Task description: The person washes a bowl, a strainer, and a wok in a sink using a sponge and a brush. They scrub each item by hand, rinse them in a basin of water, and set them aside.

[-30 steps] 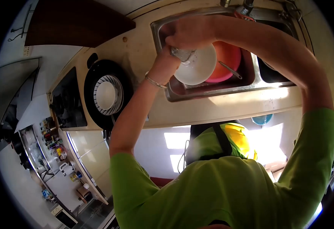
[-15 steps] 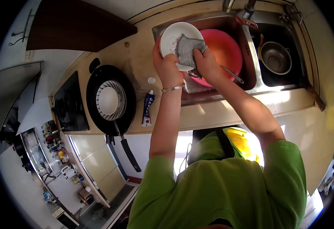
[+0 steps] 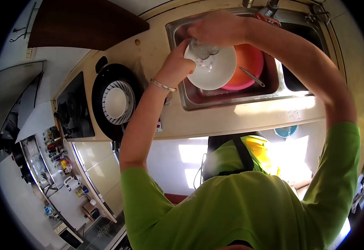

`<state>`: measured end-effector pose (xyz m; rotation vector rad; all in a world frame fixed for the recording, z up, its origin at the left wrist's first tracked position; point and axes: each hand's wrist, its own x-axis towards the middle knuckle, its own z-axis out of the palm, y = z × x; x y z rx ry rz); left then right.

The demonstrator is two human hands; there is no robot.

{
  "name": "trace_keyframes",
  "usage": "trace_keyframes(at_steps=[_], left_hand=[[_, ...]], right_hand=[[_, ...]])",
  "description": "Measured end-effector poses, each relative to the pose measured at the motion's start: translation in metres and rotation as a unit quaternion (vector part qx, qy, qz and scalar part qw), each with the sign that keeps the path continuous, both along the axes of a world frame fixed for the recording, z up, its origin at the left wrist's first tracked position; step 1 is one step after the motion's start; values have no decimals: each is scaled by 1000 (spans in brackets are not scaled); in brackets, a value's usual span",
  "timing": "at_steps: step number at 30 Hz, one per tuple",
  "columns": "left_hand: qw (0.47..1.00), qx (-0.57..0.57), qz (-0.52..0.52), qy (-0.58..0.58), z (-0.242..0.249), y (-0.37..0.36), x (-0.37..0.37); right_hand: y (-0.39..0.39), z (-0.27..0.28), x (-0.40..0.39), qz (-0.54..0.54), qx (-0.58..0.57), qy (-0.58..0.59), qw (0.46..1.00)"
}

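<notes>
My left hand [image 3: 174,68] grips the left rim of a white bowl [image 3: 215,75], thumb on its inner side. The bowl is tilted so its inside faces me, over the left basin of the steel sink [image 3: 190,100]. My right hand [image 3: 220,30] is closed on a grey mesh scrubbing cloth [image 3: 204,51], pressed against the bowl's upper inner wall; its fingers are partly hidden and blurred. Behind the bowl sits a pink basin [image 3: 254,60], partly covered. A metal utensil handle [image 3: 252,76] sticks out of it.
Left on the counter [image 3: 215,121] is a black wok [image 3: 100,89] holding a white bowl [image 3: 116,102] with a striped rim around it. My left forearm mostly covers a tube [image 3: 159,125]. The faucet [image 3: 269,10] stands behind the sink. My right arm crosses the right basin [image 3: 292,81].
The bowl has moved down and right and turned more toward me. My right hand has swung up to its far side with the cloth, and my right elbow has spread outward.
</notes>
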<state>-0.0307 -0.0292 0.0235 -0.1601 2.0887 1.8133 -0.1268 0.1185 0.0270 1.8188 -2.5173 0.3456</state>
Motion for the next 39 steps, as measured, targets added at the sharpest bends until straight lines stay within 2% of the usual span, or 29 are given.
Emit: trace_keyframes(at_steps=[2,5,6,7,8,9,10,11,12,13,14,15,17,18,20,21,22,24,25,27,28,29,30,31,33,34,36,37,39], left_hand=[[998,-43,-47,3,2,0,0],[993,-81,-76,-37,0,-2,2],[999,-39,-9,9,-3,-2,5],[997,4,56,54,-5,0,8],[997,4,56,59,-5,1,7],[986,84,126,72,-5,3,10],[964,164,194,84,-5,6,12],[963,164,195,89,-7,9,12],[947,184,241,109,-12,12,14],[928,205,285,129,-15,15,13],[927,207,283,133,-17,19,11],[910,211,318,161,-19,23,12],[891,216,352,190,-27,28,11],[876,224,376,200,-36,29,9],[862,232,400,209,-46,32,8],[855,238,408,212,-49,34,8],[849,245,417,213,-51,36,8],[851,235,416,219,-52,39,10],[852,226,416,226,-52,39,11],[860,233,394,224,-55,35,14],[869,241,371,221,-56,33,14],[869,242,370,220,-56,28,16],[896,223,336,187,-51,22,20],[919,203,300,155,-45,18,22],[935,193,266,134,-27,14,26],[949,183,230,114,-22,11,26],[964,157,189,100,-26,-1,25],[977,130,147,87,-28,-6,24],[983,126,119,52,-24,-11,24]], right_hand=[[-6,25,14,86,123,52,987],[-4,23,14,90,92,79,989],[-2,18,12,91,92,81,988],[1,10,9,32,17,34,999],[2,2,4,-28,-58,-7,998],[4,-13,3,-28,-58,-6,998],[6,-27,4,-97,-138,-36,985],[5,-40,1,-163,-218,-62,960],[4,-42,7,-161,-218,-60,961],[3,-41,18,-252,-231,-205,917],[3,-40,30,-335,-236,-342,845],[1,-43,41,-336,-236,-342,845],[-8,-53,63,-433,-308,-352,771],[-13,-62,69,-432,-309,-352,771],[-23,-80,83,-483,-324,-422,695],[-31,-82,93,-513,-370,-439,637],[-33,-83,96,-514,-370,-439,637],[-35,-80,100,-509,-400,-500,576],[-32,-77,98,-509,-400,-500,576],[-20,-67,90,-498,-287,-461,676],[-15,-65,84,-498,-287,-460,677],[-11,-65,77,-479,-260,-408,733],[-6,-67,71,-456,-230,-355,783],[-2,-69,63,-456,-229,-356,783],[5,-73,47,-387,-196,-277,857],[6,-68,40,-386,-194,-276,859],[12,-51,29,-277,-146,-247,917],[16,-30,29,-177,-155,-184,954],[9,-25,21,-131,-137,-145,971]])
